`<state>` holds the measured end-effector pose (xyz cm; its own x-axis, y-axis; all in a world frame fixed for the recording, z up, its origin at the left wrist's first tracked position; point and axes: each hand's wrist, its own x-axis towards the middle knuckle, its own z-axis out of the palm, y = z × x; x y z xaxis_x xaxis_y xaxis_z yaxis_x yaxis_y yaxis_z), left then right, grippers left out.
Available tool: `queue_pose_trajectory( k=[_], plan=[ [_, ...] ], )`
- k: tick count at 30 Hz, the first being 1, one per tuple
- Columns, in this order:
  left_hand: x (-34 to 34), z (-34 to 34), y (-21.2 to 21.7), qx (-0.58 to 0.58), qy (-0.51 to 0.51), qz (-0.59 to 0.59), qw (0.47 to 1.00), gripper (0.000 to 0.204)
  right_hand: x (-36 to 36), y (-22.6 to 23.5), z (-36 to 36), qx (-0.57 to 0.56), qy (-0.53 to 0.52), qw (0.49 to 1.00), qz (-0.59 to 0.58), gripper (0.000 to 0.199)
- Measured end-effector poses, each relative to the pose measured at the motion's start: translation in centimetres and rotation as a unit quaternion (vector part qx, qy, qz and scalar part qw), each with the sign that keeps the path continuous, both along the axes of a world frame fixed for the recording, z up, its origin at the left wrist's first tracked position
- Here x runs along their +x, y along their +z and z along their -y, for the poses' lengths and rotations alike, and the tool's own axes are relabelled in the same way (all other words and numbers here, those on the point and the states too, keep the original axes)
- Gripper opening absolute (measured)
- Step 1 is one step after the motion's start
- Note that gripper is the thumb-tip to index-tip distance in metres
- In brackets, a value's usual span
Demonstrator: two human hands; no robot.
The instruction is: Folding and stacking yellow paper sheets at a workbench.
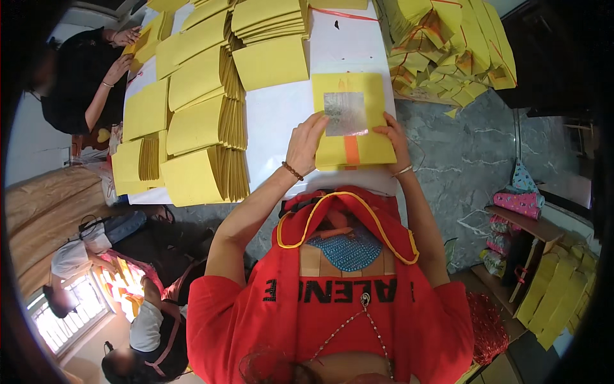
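We found the left hand [306, 144] gripping the yellow paper stack [334, 151] at nine o'clock, beside its silver square [345, 114], the right hand [396, 142] gripping at three. The stack lay on the white table [275, 118]; from it, we noted folded yellow bundles [195, 121] toward nine o'clock, a red-tied yellow heap [448, 51] at two.

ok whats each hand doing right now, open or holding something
Left hand: at left edge of yellow paper, fingertips at silver square; grip can't be told.
Right hand: fingers over right edge; grip can't be told.
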<state>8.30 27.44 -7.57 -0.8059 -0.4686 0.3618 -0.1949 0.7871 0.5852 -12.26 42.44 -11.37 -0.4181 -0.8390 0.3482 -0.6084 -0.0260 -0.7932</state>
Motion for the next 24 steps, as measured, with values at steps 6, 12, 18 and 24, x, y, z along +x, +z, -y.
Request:
queue_pose_trajectory(
  k=[6, 12, 18, 24],
  plan=[
    [-0.1, 0.8, 0.9, -0.162, -0.056, 0.052, 0.984, 0.044, -0.4, 0.6, -0.3, 0.015, 0.024, 0.998, -0.057, 0.019],
    [2.3, -1.2, 1.6, -0.117, -0.124, 0.098, 0.98, 0.038, 0.8, 3.7, -3.1, 0.087, 0.113, 0.989, -0.025, 0.016],
    [2.8, -0.9, 1.8, 0.045, -0.138, 0.059, 0.988, 0.032, 1.4, 3.6, -3.7, 0.15, 0.139, 0.975, 0.089, 0.017],
    [1.1, -1.5, 0.7, 0.225, -0.011, 0.019, 0.974, 0.025, 1.3, 3.2, -1.9, 0.257, 0.054, 0.926, 0.272, 0.023]
  ],
)
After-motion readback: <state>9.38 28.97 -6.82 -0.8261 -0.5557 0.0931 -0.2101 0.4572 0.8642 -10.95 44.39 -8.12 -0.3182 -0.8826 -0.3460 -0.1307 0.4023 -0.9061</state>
